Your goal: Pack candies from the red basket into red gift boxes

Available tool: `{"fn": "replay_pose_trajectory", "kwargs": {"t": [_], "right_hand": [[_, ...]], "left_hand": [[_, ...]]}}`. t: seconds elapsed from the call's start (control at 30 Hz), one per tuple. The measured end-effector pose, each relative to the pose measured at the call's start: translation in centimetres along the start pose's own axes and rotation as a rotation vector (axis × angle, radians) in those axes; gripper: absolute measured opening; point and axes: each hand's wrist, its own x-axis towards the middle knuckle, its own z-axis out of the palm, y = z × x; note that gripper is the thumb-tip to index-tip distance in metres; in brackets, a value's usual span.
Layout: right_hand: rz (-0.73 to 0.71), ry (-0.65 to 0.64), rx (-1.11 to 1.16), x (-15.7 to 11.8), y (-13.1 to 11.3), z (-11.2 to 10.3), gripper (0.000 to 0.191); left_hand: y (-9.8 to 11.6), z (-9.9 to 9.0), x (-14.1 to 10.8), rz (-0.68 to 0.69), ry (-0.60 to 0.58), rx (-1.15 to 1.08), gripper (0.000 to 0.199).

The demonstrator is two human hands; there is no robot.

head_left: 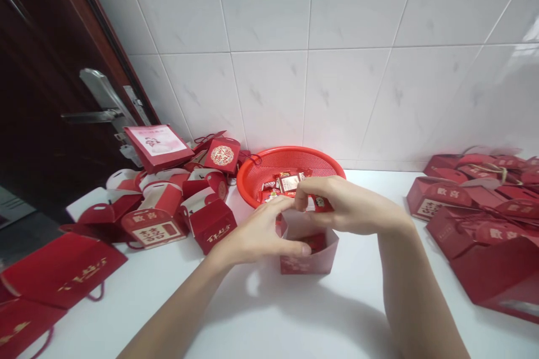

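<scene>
An open red box (309, 264) stands on the white table, with red-wrapped pieces (315, 242) inside. My left hand (263, 233) is at the box's left side, its thumb over the front rim and its fingers at the back left, so it grips the box. Above the box's back rim is my right hand (343, 203), fingers curled round a small piece with a white part (310, 204). Behind both hands sits a red mesh basket (290, 151) holding several wrapped candies (289, 182).
Several open red boxes (155, 224) crowd the left of the table (168, 291). More red boxes (488, 252) are grouped at the right. A tiled wall (353, 101) runs behind, and a dark door (37, 67) with a metal handle stands at the left.
</scene>
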Motion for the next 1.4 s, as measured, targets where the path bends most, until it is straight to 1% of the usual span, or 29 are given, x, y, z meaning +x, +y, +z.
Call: {"fn": "replay_pose_trajectory", "kwargs": {"t": [0.1,0.17,0.2,0.3,0.37,0.5,0.57,0.67,0.73,0.83,0.9,0.97,1.03,1.1,1.17,1.23,1.3,1.4], "right_hand": [[-0.012,-0.105,0.069,0.0,-0.1,0.0,0.012],[0.012,-0.179,0.104,0.0,0.0,0.1,0.009],[0.026,-0.207,0.115,0.1,0.0,0.2,0.008],[0.043,-0.238,0.125,0.1,0.1,0.4,0.017],[0.033,-0.215,0.102,0.0,0.1,0.3,0.019],[0.015,-0.086,0.053,-0.7,0.0,-0.4,0.017],[0.002,-0.047,0.071,-1.1,0.1,-0.8,0.016],[-0.006,-0.01,0.074,-1.6,0.4,-1.4,0.018],[0.018,0.034,0.055,-1.9,0.9,-1.6,0.023],[0.083,0.094,0.023,-2.2,1.5,-1.7,0.035],[0.124,0.091,0.009,-2.3,1.8,-1.8,0.044],[0.155,0.057,0.009,-2.2,2.0,-1.8,0.051],[0.161,0.013,0.028,-2.1,2.3,-1.7,0.056],[0.156,-0.028,0.066,-1.8,2.7,-1.6,0.06],[0.159,-0.057,0.097,-1.4,3.2,-1.5,0.063],[0.148,-0.066,0.124,-0.9,3.7,-1.4,0.064],[0.104,-0.048,0.178,-0.4,4.1,-1.2,0.059],[0.03,0.016,0.293,0.4,4.4,-0.9,0.047]], "left_hand": [[0.2,0.1,0.1,0.005,-0.012,-0.038,0.047],[0.3,0.2,0.1,0.013,-0.017,-0.051,0.04],[0.3,0.2,0.1,0.019,-0.015,-0.049,0.039],[0.4,0.1,0.1,0.022,-0.007,-0.017,0.041],[0.5,0.1,0.1,0.015,-0.008,-0.002,0.044],[0.4,0.1,0.0,0.044,-0.008,-0.006,0.055],[0.1,0.2,0.0,0.052,0.005,0.015,0.05],[-0.4,0.3,0.1,0.062,0.025,0.057,0.034],[-0.6,0.2,0.1,0.071,0.034,0.078,0.032],[-0.6,-0.1,-0.1,0.054,-0.003,0.129,0.043],[-0.6,-0.3,-0.2,0.065,-0.036,0.181,0.051],[-0.7,-0.4,-0.3,0.103,-0.029,0.224,0.052],[-0.8,-0.3,-0.2,0.136,0.027,0.234,0.053],[-1.1,-0.2,0.0,0.145,0.107,0.206,0.057],[-1.2,-0.2,0.2,0.138,0.214,0.153,0.061],[-1.4,-0.3,0.4,0.124,0.322,0.074,0.06],[-1.4,-0.4,0.5,0.111,0.408,-0.026,0.059],[-1.4,-0.5,0.5,0.102,0.468,-0.144,0.062]]}}
